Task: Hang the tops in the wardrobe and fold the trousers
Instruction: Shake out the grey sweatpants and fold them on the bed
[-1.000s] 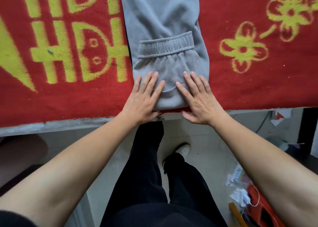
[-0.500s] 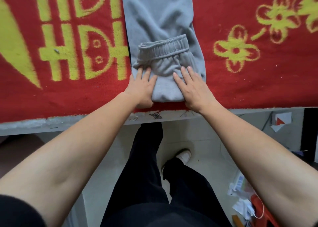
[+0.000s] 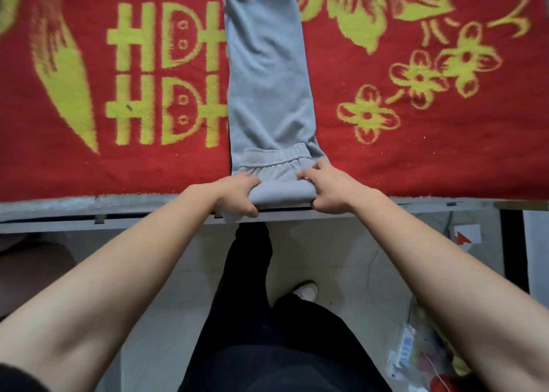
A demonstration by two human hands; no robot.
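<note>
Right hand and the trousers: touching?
Touching. The head view shows the right hand gripping the folded near end of the grey trousers, fingers curled over the fabric just below the waistband.

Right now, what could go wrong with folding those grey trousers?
The folded end of the grey trousers sits right at the table edge, so it might slip off. Both the left hand and right hand grip only the near fold; the long leg on the red blanket could wrinkle or go crooked.
</note>
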